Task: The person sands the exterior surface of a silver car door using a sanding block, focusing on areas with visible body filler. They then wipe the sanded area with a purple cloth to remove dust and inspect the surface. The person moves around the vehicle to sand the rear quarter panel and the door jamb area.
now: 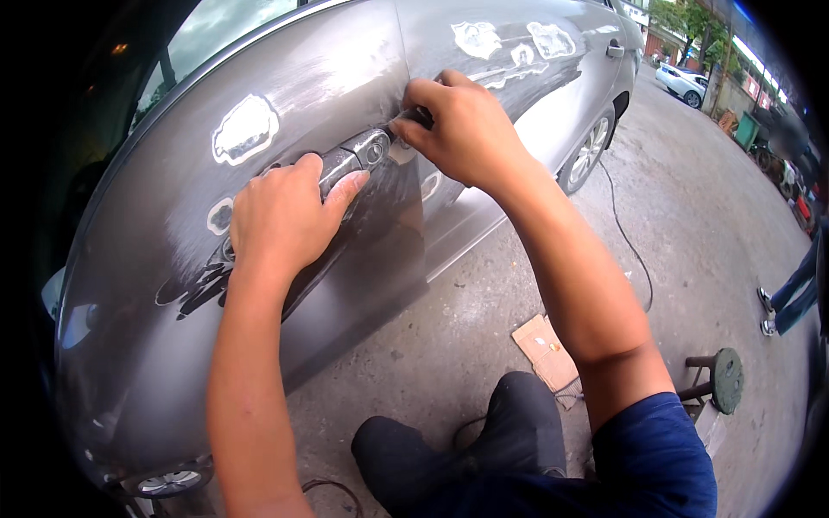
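A grey car door (337,60) stands in front of me, its paint dulled and streaked with sanding marks. My left hand (281,220) lies over the door handle (370,150), thumb along its lower side and fingers curled round its upper side, out of sight. The handle looks scuffed and dusty, with a round lock at its rear end. Just behind that lock, my right hand (466,125) pinches a small dark piece (420,114) against the door seam. Most of the piece is hidden by the fingers, so its kind is unclear.
Pale filler patches (246,129) mark both doors. A black cable (623,224) runs over the concrete floor near the rear wheel (591,151). Flattened cardboard (546,352) and a round-topped stool (725,380) are at my right. Another person's legs (794,289) show at the far right.
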Tool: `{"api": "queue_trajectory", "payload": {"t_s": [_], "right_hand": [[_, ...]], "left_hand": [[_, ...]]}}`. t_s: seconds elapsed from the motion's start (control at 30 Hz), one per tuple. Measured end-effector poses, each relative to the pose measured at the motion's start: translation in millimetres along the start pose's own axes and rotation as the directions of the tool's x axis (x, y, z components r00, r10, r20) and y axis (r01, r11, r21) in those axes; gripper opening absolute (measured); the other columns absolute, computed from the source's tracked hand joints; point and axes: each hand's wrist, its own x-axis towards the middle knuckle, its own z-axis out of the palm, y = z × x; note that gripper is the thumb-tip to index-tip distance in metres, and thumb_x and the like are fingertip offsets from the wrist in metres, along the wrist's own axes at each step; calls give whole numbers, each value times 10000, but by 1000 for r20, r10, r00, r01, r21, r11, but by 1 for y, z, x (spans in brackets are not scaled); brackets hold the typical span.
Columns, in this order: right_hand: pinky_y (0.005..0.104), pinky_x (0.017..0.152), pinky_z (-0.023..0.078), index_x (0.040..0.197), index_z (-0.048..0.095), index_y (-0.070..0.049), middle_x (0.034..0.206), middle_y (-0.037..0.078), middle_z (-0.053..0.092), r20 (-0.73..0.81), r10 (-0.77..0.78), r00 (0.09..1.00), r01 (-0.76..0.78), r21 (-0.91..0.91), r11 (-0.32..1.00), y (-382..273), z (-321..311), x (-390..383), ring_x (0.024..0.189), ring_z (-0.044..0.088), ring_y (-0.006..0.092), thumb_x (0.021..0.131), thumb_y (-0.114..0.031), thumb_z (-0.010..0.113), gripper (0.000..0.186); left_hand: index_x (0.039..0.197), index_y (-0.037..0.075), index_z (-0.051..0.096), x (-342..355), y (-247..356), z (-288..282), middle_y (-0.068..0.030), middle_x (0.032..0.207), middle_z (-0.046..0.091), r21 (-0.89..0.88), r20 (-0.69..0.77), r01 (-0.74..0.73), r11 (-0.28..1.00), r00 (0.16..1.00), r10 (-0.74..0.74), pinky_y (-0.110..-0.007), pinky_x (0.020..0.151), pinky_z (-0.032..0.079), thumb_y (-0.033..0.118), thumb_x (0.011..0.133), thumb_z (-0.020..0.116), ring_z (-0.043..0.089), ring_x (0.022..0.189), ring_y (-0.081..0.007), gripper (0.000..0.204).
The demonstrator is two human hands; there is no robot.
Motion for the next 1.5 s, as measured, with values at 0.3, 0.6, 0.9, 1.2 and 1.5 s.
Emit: {"api": "queue_trajectory", "payload": {"t_s": [0.3, 0.6, 0.9, 1.2, 1.5], "right_hand": [[454, 701, 497, 932, 647, -72, 863, 182, 620, 17, -34, 999, 34, -9, 999, 3, 12, 1, 784, 618, 401, 812, -259, 725, 235], [410, 730, 484, 901, 652, -19, 811, 183, 641, 117, 374, 920, -387, 429, 817, 19, 34, -44, 793, 612, 322, 798, -292, 765, 313], [426, 705, 486, 924, 639, -41, 841, 176, 591, 44, -97, 994, 95, 44, 994, 17, 6, 14, 780, 606, 368, 808, -312, 748, 315], [446, 729, 483, 919, 591, -5, 874, 216, 623, 35, 216, 976, -216, 296, 930, 26, 31, -27, 824, 607, 397, 782, -316, 778, 388], [449, 740, 480, 929, 563, 19, 899, 227, 639, 62, 183, 981, -193, 288, 938, 29, 39, -22, 866, 610, 410, 765, -305, 794, 430]], "left_hand": [[782, 8, 576, -2, -1, 2, -221, 747, 642, 9, -21, -2, 1000, 1000, 3, -509, 678, 457, 537, 884, 585, 619, 769, -424, 539], [783, 2, 571, 1, -3, 1, -222, 749, 641, 21, 6, 3, 1000, 1000, -4, -508, 682, 456, 545, 886, 578, 617, 759, -430, 553], [790, 4, 571, 1, -1, 1, -227, 756, 642, 24, -31, -11, 1000, 999, 12, -515, 688, 457, 540, 883, 584, 616, 772, -436, 545], [771, 3, 561, 3, -4, 2, -228, 752, 636, 38, -34, -16, 999, 999, 17, -516, 679, 453, 543, 883, 583, 611, 768, -437, 552], [770, 7, 570, 2, -3, 4, -223, 751, 641, 35, -16, -1, 999, 1000, 2, -511, 682, 456, 540, 885, 580, 616, 769, -428, 546]]}}
